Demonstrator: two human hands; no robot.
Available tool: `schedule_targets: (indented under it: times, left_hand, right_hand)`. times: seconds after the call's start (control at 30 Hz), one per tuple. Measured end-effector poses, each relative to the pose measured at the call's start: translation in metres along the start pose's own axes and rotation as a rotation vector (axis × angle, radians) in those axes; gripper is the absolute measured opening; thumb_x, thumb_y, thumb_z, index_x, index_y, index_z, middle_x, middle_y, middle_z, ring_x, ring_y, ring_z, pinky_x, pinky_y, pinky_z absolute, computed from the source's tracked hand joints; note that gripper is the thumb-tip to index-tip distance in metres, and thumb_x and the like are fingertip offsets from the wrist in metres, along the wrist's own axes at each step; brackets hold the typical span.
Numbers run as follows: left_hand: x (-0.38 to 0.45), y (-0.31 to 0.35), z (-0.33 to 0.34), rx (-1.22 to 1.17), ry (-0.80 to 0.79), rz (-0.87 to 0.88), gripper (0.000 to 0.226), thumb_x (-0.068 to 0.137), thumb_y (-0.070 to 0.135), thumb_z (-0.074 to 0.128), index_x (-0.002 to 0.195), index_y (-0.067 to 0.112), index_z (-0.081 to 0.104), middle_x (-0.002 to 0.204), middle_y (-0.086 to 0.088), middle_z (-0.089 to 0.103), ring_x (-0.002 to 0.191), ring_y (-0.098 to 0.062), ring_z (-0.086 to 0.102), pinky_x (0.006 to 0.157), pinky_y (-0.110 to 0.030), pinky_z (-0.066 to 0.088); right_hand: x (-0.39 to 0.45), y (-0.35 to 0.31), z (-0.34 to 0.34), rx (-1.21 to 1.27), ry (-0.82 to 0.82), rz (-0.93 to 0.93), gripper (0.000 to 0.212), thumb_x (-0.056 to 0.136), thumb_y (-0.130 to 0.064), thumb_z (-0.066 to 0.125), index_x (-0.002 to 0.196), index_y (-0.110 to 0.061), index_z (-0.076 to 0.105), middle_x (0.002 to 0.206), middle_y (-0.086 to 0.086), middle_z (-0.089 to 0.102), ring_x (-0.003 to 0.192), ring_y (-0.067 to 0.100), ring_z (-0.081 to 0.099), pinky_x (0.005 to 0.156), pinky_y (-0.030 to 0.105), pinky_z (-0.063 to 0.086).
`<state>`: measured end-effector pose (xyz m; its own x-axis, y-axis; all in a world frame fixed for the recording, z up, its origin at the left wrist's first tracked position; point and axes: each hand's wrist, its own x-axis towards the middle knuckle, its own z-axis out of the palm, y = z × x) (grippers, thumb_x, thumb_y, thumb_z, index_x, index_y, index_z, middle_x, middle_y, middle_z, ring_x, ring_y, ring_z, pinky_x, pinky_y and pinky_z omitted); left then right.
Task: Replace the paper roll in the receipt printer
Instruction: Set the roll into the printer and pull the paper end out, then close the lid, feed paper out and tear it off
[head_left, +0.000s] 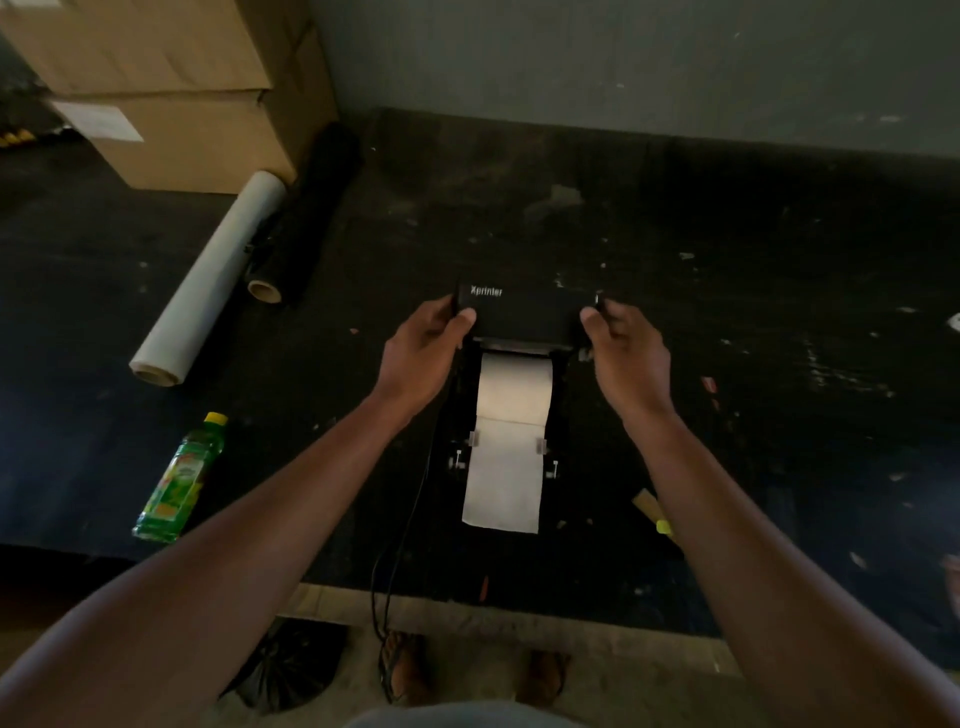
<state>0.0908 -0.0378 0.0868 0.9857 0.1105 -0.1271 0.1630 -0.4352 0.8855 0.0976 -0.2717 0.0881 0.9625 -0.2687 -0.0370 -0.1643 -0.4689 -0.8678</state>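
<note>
A black receipt printer (452, 415) stands on the dark table, its lid (527, 312) raised and marked "Xprinter". A white paper roll (514, 387) lies in the open bay, and its loose end (503, 488) runs toward me over the printer's front. My left hand (423, 353) grips the lid's left end, thumb on its front face. My right hand (626, 348) grips the lid's right end in the same way.
A long white roll (208, 280) and a black roll (306, 218) lie at the left, before stacked cardboard boxes (182, 104). A green bottle (179, 483) lies near the front left edge. A black cable (410, 525) hangs over the table edge. A yellow-tipped object (655, 514) lies under my right forearm.
</note>
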Motion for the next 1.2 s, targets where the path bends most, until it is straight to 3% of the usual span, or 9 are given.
schedule_targets:
  times: [0.1, 0.27, 0.4, 0.53, 0.73, 0.9, 1.0, 1.13, 1.2]
  left_hand:
    - [-0.028, -0.015, 0.0, -0.019, -0.023, -0.027, 0.044, 0.102, 0.051, 0.056, 0.143, 0.036, 0.056, 0.111, 0.024, 0.066, 0.089, 0.026, 0.058, 0.074, -0.009, 0.037]
    - [-0.063, -0.045, 0.003, 0.026, -0.055, -0.045, 0.054, 0.101, 0.04, 0.062, 0.152, 0.034, 0.046, 0.121, 0.015, 0.068, 0.097, 0.012, 0.065, 0.075, -0.01, 0.048]
    - [-0.079, -0.073, 0.007, -0.002, -0.097, -0.042, 0.06, 0.1, 0.032, 0.066, 0.155, 0.034, 0.043, 0.134, 0.011, 0.064, 0.105, 0.008, 0.064, 0.076, -0.007, 0.052]
    - [-0.086, -0.09, 0.012, -0.029, -0.147, -0.065, 0.059, 0.101, 0.035, 0.064, 0.155, 0.039, 0.042, 0.145, 0.007, 0.06, 0.12, -0.002, 0.063, 0.087, -0.014, 0.05]
    - [-0.093, -0.104, 0.025, 0.006, -0.083, -0.034, 0.058, 0.1, 0.029, 0.066, 0.152, 0.043, 0.043, 0.15, 0.004, 0.056, 0.132, -0.009, 0.057, 0.092, -0.014, 0.05]
    - [-0.099, -0.116, 0.032, 0.134, -0.024, -0.033, 0.059, 0.099, 0.044, 0.062, 0.154, 0.047, 0.039, 0.154, 0.007, 0.052, 0.142, -0.016, 0.046, 0.112, -0.049, 0.047]
    - [-0.104, -0.121, 0.04, 0.068, 0.002, 0.007, 0.058, 0.101, 0.044, 0.059, 0.154, 0.051, 0.037, 0.151, 0.015, 0.048, 0.139, -0.009, 0.047, 0.109, -0.043, 0.051]
    - [-0.105, -0.124, 0.045, -0.011, 0.012, -0.018, 0.054, 0.099, 0.052, 0.057, 0.145, 0.068, 0.034, 0.142, 0.017, 0.046, 0.125, -0.003, 0.053, 0.091, -0.024, 0.055]
    - [-0.104, -0.127, 0.045, -0.023, 0.005, -0.023, 0.055, 0.097, 0.055, 0.056, 0.146, 0.068, 0.034, 0.14, 0.016, 0.047, 0.12, 0.0, 0.055, 0.083, -0.016, 0.053]
  right_hand:
    - [-0.033, 0.019, -0.001, 0.018, -0.002, 0.009, 0.02, 0.1, -0.047, 0.058, 0.12, -0.046, 0.056, 0.097, -0.024, 0.061, 0.084, -0.017, 0.062, 0.07, 0.01, 0.045]
    - [-0.075, 0.052, 0.007, -0.01, 0.049, 0.043, 0.047, 0.098, -0.037, 0.066, 0.142, -0.025, 0.058, 0.118, -0.015, 0.06, 0.092, -0.015, 0.058, 0.067, -0.003, 0.044]
    - [-0.092, 0.07, 0.011, -0.046, 0.008, 0.036, 0.047, 0.097, -0.027, 0.068, 0.143, -0.025, 0.057, 0.126, -0.011, 0.06, 0.095, -0.013, 0.058, 0.07, 0.005, 0.045]
    - [-0.103, 0.086, 0.015, -0.074, -0.043, 0.041, 0.05, 0.096, -0.019, 0.069, 0.144, -0.024, 0.055, 0.131, -0.002, 0.062, 0.104, 0.0, 0.062, 0.078, 0.01, 0.048]
    - [-0.116, 0.104, 0.018, -0.124, -0.082, -0.001, 0.058, 0.098, -0.024, 0.066, 0.152, -0.027, 0.047, 0.135, 0.0, 0.055, 0.116, 0.01, 0.061, 0.094, 0.031, 0.057]
    - [-0.123, 0.113, 0.024, -0.123, -0.072, 0.001, 0.058, 0.099, -0.029, 0.064, 0.153, -0.032, 0.044, 0.138, -0.003, 0.052, 0.112, 0.005, 0.056, 0.087, 0.021, 0.051]
    - [-0.127, 0.115, 0.028, -0.092, -0.057, 0.024, 0.058, 0.1, -0.031, 0.062, 0.154, -0.034, 0.043, 0.139, -0.004, 0.052, 0.114, 0.007, 0.058, 0.091, 0.031, 0.056]
    - [-0.125, 0.115, 0.028, -0.047, -0.069, 0.028, 0.056, 0.099, -0.031, 0.063, 0.152, -0.036, 0.044, 0.133, -0.01, 0.051, 0.105, -0.004, 0.057, 0.082, 0.016, 0.047]
    - [-0.124, 0.116, 0.027, -0.026, -0.083, 0.031, 0.057, 0.099, -0.031, 0.064, 0.151, -0.035, 0.044, 0.132, -0.011, 0.051, 0.107, -0.005, 0.056, 0.08, 0.014, 0.045]
